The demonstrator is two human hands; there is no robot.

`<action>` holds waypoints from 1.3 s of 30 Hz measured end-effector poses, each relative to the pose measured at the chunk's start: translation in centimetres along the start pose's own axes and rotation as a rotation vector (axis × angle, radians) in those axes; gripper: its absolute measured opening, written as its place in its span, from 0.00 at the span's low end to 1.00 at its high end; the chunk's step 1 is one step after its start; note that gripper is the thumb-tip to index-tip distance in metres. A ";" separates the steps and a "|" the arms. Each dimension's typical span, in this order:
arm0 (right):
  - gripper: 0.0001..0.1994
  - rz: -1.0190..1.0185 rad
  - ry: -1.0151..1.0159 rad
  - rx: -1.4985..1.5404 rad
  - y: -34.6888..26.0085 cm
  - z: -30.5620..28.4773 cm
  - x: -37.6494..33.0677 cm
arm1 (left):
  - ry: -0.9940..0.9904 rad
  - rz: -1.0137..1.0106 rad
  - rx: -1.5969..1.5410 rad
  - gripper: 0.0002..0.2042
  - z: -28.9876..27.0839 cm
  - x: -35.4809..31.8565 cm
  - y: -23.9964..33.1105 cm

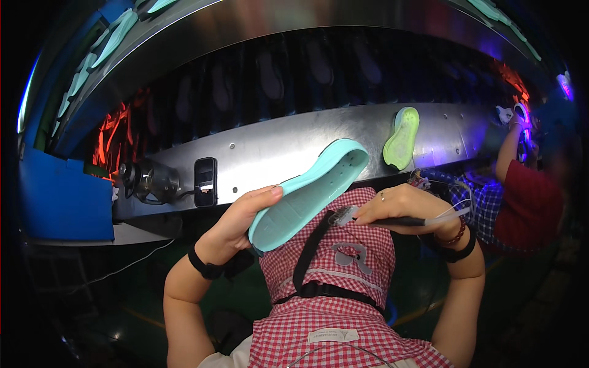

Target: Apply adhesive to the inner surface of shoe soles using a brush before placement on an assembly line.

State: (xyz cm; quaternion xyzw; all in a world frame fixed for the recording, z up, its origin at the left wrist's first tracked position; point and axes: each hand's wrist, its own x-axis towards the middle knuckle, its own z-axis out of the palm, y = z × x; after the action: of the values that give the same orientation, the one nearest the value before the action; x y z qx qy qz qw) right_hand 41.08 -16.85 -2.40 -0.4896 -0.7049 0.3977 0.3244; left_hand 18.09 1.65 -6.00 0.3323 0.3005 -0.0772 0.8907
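My left hand (236, 218) grips a turquoise shoe sole (307, 193) by its lower left end, thumb over the rim. The sole is tilted, its hollow inner side facing up and its other end pointing away to the upper right. Just right of it, my right hand (402, 202) is closed around a slim brush-like tool (451, 214) with a pale handle end and a translucent tip. That tip is near the sole, apart from it. Beyond my right hand a yellow-green shoe sole (402, 141) lies on the metal ledge (276, 147).
A black phone (205, 182) and a dark-lidded glass jar (153, 181) sit on the ledge's left. Behind runs a dark conveyor (294, 67) carrying several dim soles. Turquoise soles (116, 40) line an upper shelf. A co-worker in red (531, 208) is at the right; a blue cabinet (64, 199) stands left.
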 end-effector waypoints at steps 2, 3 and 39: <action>0.12 0.017 0.094 0.040 -0.2 -0.5 0.4 | 0.048 0.028 -0.003 0.22 0.3 -0.4 0.1; 0.12 0.011 0.178 -0.006 0.3 -0.4 0.3 | 0.048 0.026 -0.004 0.22 0.5 -0.6 0.2; 0.05 0.461 0.437 0.516 -0.6 3.1 6.9 | 0.055 0.250 0.096 0.20 1.7 2.7 -1.5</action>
State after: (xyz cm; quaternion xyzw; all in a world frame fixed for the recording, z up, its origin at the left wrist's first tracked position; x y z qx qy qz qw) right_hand 36.07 -11.14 -2.85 -0.6103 -0.3685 0.5102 0.4810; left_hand 20.58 -0.42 -7.39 0.4113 0.2770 0.0291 0.8679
